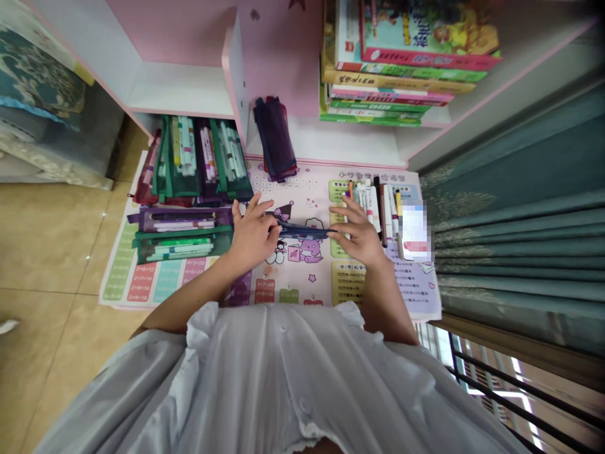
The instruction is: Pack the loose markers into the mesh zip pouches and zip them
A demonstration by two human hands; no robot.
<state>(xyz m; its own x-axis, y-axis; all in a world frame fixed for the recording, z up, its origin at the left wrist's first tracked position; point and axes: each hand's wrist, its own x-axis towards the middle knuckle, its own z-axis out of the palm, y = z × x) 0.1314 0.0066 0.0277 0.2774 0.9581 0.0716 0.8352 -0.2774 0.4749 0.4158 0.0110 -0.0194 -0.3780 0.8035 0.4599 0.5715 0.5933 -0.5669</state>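
A dark blue pencil pouch (pixel 302 231) is stretched between my two hands above the middle of the desk mat. My left hand (pixel 255 232) pinches its left end between thumb and finger, the other fingers spread. At the opposite end, my right hand (pixel 357 232) grips the corner with thumb and forefinger. The pouch is seen nearly edge-on, so its contents are hard to make out. Just beyond my right hand lies a row of loose markers (pixel 366 197). Left of my left hand, a green mesh pouch (pixel 182 247) and a purple mesh pouch (pixel 184 219) hold markers.
More filled mesh pouches (pixel 189 157) lie at the back left. Flat dark pouches (pixel 275 139) are stacked against the shelf. Books (pixel 392 82) are piled on the right shelf. A phone (pixel 416 233) rests at the printed mat's (pixel 312 277) right side, near a curtain (pixel 510 208).
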